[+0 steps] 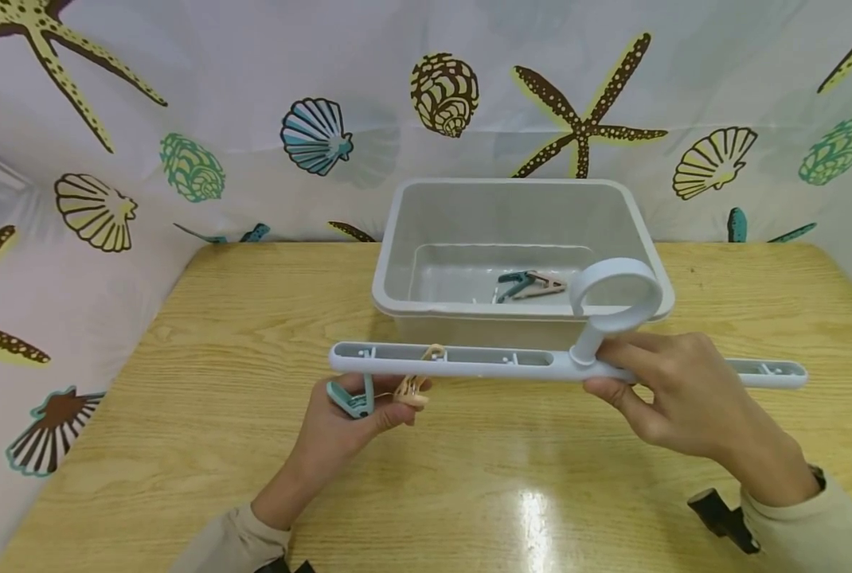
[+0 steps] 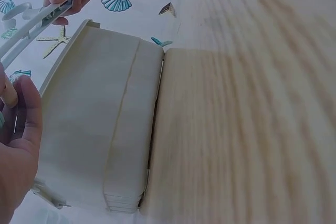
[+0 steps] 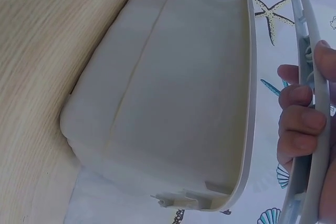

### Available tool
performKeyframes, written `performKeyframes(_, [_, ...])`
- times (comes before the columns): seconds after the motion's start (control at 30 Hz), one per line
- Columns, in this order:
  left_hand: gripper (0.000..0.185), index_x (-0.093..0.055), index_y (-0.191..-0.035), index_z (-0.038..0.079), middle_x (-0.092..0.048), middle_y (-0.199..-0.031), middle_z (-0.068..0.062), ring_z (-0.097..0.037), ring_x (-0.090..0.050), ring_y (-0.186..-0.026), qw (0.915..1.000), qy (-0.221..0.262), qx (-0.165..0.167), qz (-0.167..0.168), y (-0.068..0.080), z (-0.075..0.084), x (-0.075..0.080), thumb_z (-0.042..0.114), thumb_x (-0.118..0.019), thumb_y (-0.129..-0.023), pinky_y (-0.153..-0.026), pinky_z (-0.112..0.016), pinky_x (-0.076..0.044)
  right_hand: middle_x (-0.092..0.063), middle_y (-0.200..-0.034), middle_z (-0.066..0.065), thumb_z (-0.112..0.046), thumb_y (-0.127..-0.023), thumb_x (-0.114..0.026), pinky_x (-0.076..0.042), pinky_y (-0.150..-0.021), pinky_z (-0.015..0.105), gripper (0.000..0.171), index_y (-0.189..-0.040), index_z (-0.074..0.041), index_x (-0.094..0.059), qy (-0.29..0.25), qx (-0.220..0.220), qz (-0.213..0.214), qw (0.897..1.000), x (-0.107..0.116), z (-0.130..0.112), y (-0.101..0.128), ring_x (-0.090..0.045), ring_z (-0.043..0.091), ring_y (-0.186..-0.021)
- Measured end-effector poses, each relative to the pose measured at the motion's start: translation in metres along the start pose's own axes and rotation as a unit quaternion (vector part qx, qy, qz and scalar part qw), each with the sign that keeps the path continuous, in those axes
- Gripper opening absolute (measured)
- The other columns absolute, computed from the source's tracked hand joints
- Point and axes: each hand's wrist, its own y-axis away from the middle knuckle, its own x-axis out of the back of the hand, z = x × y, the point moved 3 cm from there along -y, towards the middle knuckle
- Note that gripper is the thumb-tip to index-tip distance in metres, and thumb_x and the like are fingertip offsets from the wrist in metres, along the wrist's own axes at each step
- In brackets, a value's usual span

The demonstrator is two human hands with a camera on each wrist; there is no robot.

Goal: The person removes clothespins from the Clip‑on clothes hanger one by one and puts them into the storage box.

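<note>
Head view: hanger bar (image 1: 512, 364) runs left-right, just near side of grey tub (image 1: 426, 239). Right hand (image 1: 673, 398) clamps bar right of ring. Left hand (image 1: 357, 418) pinches teal peg (image 1: 350, 398) under bar's left end, so peg hangs left of right-hand grip.

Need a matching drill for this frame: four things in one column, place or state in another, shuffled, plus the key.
Things:
1. left hand
2. right hand
3. grey bin
4. clip in the bin

Places or states:
A. lies on the bin floor, teal and beige
B. pinches a teal clip hanging under the hanger bar
C. stands on the wooden table, behind the bar
D. grips the bar beside its ring

Pairs: 1-B, 2-D, 3-C, 4-A
</note>
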Motion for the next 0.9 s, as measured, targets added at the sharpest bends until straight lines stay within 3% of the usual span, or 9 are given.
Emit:
performKeyframes(0.3, [0.024,-0.069,-0.109,0.0,-0.072,-0.106,-0.003,-0.018,-0.068,-0.096,0.998,-0.063,0.002,0.01,0.0004,0.0,0.0009,0.001,-0.071,-0.085,-0.075,-0.027,-0.055,-0.065,-0.075,-0.005,-0.052,-0.1,-0.04,-0.026,-0.043,0.015,0.048,-0.086,-0.014,-0.066,-0.002,-0.005,0.0,1.0,0.0014,0.0009,0.0013,-0.036,-0.003,-0.052])
performKeyframes(0.53, [0.026,-0.067,-0.112,0.0,-0.072,-0.106,-0.002,-0.014,-0.069,-0.089,0.9984,-0.056,0.005,0.002,0.0011,-0.0005,0.0002,-0.001,-0.069,-0.087,-0.072,-0.028,-0.055,-0.064,-0.075,-0.006,-0.052,-0.1,-0.04,-0.027,-0.043,0.016,0.048,-0.087,-0.014,-0.066,-0.001,-0.006,-0.001,1.0,0.002,0.0017,0.0017,-0.037,-0.002,-0.052])
performKeyframes(0.9, [0.032,-0.067,-0.116,0.009,-0.071,-0.108,-0.002,-0.023,-0.067,-0.103,0.9997,-0.004,0.018,-0.016,0.0001,-0.0074,-0.0009,-0.002,-0.069,-0.086,-0.08,-0.03,-0.055,-0.065,-0.076,-0.006,-0.051,-0.1,-0.04,-0.028,-0.043,0.016,0.047,-0.088,-0.014,-0.066,0.001,-0.012,-0.006,1.0,0.0058,0.0031,0.0017,-0.038,-0.002,-0.052])
